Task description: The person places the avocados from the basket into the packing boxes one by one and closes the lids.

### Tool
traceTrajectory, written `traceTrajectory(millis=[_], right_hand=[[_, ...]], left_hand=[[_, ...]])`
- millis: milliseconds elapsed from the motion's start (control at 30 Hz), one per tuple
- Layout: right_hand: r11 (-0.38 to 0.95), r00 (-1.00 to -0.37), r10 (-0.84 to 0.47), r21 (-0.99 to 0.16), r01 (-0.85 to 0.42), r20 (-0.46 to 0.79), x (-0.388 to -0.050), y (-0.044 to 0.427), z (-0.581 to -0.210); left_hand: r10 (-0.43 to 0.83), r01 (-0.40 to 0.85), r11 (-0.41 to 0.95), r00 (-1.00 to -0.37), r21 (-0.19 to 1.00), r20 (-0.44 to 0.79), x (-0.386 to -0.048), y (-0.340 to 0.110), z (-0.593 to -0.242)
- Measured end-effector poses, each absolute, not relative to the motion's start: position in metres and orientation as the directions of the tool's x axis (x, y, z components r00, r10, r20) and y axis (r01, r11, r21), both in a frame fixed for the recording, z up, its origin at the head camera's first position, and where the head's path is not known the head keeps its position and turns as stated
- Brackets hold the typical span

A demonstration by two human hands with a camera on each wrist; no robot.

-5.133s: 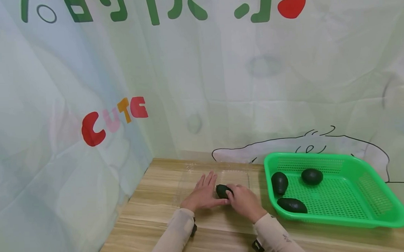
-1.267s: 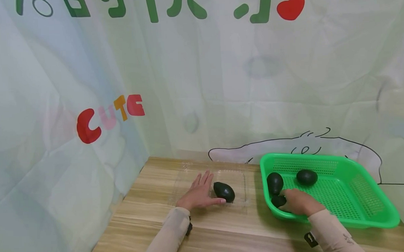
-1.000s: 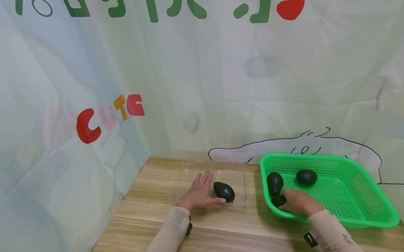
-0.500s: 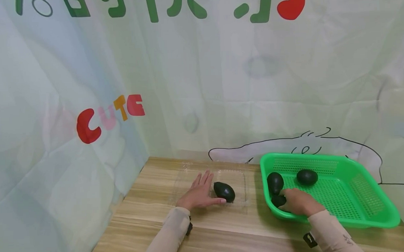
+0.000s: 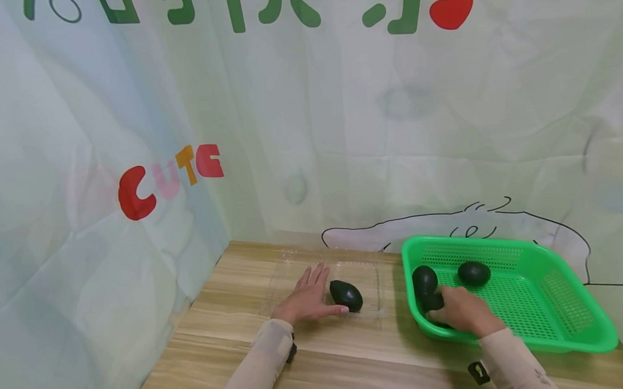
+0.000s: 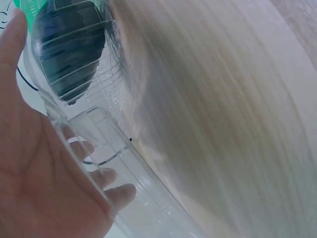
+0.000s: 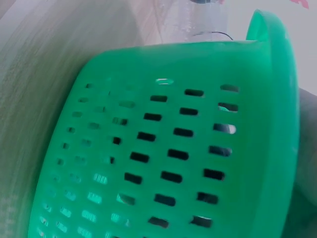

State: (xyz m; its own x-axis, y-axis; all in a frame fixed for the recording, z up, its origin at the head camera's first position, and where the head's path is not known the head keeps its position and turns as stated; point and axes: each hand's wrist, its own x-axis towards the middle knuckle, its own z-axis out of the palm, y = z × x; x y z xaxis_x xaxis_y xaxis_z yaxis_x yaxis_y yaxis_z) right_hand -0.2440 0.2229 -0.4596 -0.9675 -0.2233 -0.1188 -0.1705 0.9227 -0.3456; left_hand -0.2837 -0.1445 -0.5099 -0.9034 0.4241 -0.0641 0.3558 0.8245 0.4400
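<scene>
My right hand [image 5: 464, 310] reaches into the green basket [image 5: 535, 342] and grips a dark avocado [image 5: 432, 302] near its left end. Two more avocados, one at the left wall [image 5: 424, 280] and one farther back [image 5: 474, 273], lie in the basket. My left hand [image 5: 306, 300] rests with straight, spread fingers on a clear plastic clamshell box [image 5: 378, 281]. Beside its thumb, an avocado [image 5: 346, 296] lies in the box. Through the clear wall, the left wrist view shows that avocado [image 6: 72, 49] above the left palm [image 6: 44, 173]. The basket's wall [image 7: 173, 134] mostly hides my right hand in the right wrist view.
Both containers stand on a wood-grain table [image 5: 343, 365], the box left of the basket with a gap between them. A printed cloth [image 5: 299, 132] hangs behind and along the left side of the table.
My right hand left the avocado in the box and moved right into the basket. Over the last half second it raised the gripped avocado slightly. My left hand stays on the box.
</scene>
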Motion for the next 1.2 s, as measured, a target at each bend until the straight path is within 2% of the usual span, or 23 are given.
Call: traceTrajectory(millis=[467, 900, 1200], right_hand=[[0.920, -0.996, -0.088, -0.384, -0.079, -0.006, -0.236, 0.216, -0.446], [0.909, -0.985, -0.030, -0.405, -0.098, 0.172, -0.235, 0.189, -0.439], [0.893, -0.961, -0.039, -0.421, -0.157, 0.276, -0.237, 0.170, -0.436]], left_hand=[[0.415, 0.343, 0.827, -0.907, 0.445, -0.071, -0.281, -0.146, -0.511], [0.415, 0.340, 0.824, -0.907, 0.454, -0.075, -0.280, -0.146, -0.510], [0.415, 0.342, 0.825, -0.907, 0.450, -0.071, -0.280, -0.145, -0.508]])
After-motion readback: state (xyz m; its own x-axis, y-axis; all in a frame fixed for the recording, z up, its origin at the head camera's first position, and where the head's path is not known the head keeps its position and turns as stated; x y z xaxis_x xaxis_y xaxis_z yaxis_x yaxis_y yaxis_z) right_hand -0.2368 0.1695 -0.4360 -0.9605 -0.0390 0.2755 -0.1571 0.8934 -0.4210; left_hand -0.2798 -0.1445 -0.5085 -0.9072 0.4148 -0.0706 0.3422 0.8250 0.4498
